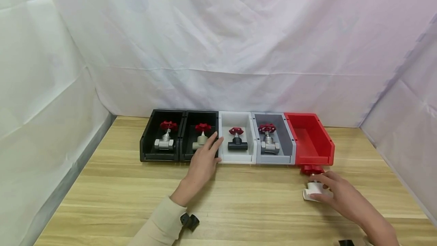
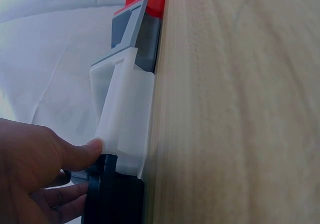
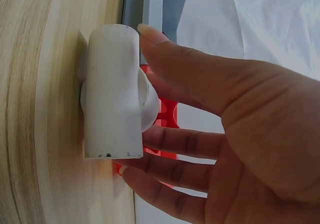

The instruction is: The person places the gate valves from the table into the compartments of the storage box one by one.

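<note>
A white plastic valve [image 1: 313, 191] with a red handwheel [image 1: 312, 169] lies on the table in front of the red bin [image 1: 315, 160]. My right hand [image 1: 345, 196] holds it, the thumb at the white pipe body [image 3: 112, 93] and the fingers curled round its other side. My left hand [image 1: 201, 162] rests at the border of the second black bin [image 1: 191, 158] and the white bin [image 1: 239, 158]. Its thumb touches the front rim in the left wrist view, and its fingers reach over the black bin, partly covering a beige valve [image 1: 199, 141].
The leftmost black bin [image 1: 146, 151] holds a metal valve [image 1: 165, 141]. A black valve [image 1: 237, 144] sits in the white bin and another metal valve [image 1: 269, 145] in the grey bin [image 1: 275, 159]. Behind the row hangs a white sheet [image 1: 218, 86]. Wooden tabletop [image 1: 252, 208] lies in front.
</note>
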`<move>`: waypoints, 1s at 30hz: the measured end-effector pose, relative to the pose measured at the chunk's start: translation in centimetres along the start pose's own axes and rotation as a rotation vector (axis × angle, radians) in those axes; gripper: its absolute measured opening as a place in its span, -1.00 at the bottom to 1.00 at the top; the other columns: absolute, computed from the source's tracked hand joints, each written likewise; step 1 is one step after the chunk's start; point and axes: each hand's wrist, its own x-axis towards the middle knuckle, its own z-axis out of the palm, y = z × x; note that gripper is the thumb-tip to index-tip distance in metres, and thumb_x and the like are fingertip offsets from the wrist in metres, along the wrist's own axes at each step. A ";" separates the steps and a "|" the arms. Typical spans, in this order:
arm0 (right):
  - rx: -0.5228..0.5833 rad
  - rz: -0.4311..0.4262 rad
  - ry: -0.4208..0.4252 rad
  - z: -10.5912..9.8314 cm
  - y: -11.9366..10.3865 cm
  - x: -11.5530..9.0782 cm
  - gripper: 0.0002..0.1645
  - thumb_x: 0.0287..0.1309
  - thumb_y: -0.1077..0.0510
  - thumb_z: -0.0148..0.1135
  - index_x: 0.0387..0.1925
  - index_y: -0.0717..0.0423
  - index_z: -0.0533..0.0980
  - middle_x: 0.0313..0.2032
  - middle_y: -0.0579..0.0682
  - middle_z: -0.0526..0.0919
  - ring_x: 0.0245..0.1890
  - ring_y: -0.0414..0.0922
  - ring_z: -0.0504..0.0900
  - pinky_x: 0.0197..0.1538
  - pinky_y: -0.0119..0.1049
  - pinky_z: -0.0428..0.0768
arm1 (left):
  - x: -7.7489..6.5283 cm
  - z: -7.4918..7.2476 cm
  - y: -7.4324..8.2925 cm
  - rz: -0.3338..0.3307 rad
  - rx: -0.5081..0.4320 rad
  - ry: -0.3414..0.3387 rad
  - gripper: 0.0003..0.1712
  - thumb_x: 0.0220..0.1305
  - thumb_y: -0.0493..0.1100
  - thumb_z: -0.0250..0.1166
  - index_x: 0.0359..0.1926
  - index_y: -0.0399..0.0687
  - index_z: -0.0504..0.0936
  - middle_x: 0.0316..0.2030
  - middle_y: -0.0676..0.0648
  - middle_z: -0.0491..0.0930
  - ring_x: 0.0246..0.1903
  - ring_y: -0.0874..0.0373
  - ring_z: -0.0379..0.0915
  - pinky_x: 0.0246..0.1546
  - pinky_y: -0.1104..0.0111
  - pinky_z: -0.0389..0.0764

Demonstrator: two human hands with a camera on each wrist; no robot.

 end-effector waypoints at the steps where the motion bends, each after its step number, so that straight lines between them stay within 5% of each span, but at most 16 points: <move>1: 0.001 -0.001 -0.003 0.0 0.1 0.0 -0.28 -0.16 -0.27 0.45 0.04 -0.03 0.58 0.00 0.22 0.47 -0.22 -0.02 0.52 -0.29 -0.06 0.62 | 0.0 0.0 0.0 0.001 0.001 0.001 -0.25 0.08 -0.25 0.45 0.31 -0.06 0.39 0.33 -0.15 0.27 -0.40 -0.01 0.51 -0.46 0.26 0.53; 14: 0.058 -0.052 -0.025 0.8 0.8 0.2 -0.24 -0.22 -0.26 0.48 0.07 -0.07 0.56 -0.03 0.08 0.49 -0.20 -0.06 0.46 -0.28 -0.22 0.53 | -0.1 0.0 0.1 -0.002 0.001 -0.003 -0.26 0.09 -0.24 0.44 0.31 -0.06 0.39 0.34 -0.14 0.26 -0.39 -0.03 0.52 -0.48 0.25 0.52; 22: 0.095 -0.103 -0.016 1.4 1.2 0.6 -0.24 -0.25 -0.29 0.48 0.06 -0.14 0.55 0.05 0.10 0.47 0.00 0.09 0.44 -0.08 0.07 0.53 | -0.1 -0.1 0.1 -0.007 -0.006 -0.002 -0.25 0.08 -0.25 0.44 0.32 -0.06 0.39 0.34 -0.14 0.26 -0.34 -0.06 0.54 -0.43 0.21 0.55; 30: 0.093 -0.116 -0.018 1.4 1.5 0.8 -0.25 -0.26 -0.27 0.51 0.06 -0.16 0.54 0.01 0.05 0.46 -0.05 0.03 0.44 -0.08 0.04 0.52 | 0.0 -0.1 0.1 -0.010 -0.013 -0.005 -0.26 0.09 -0.25 0.44 0.31 -0.08 0.39 0.34 -0.14 0.25 -0.32 -0.07 0.54 -0.39 0.20 0.56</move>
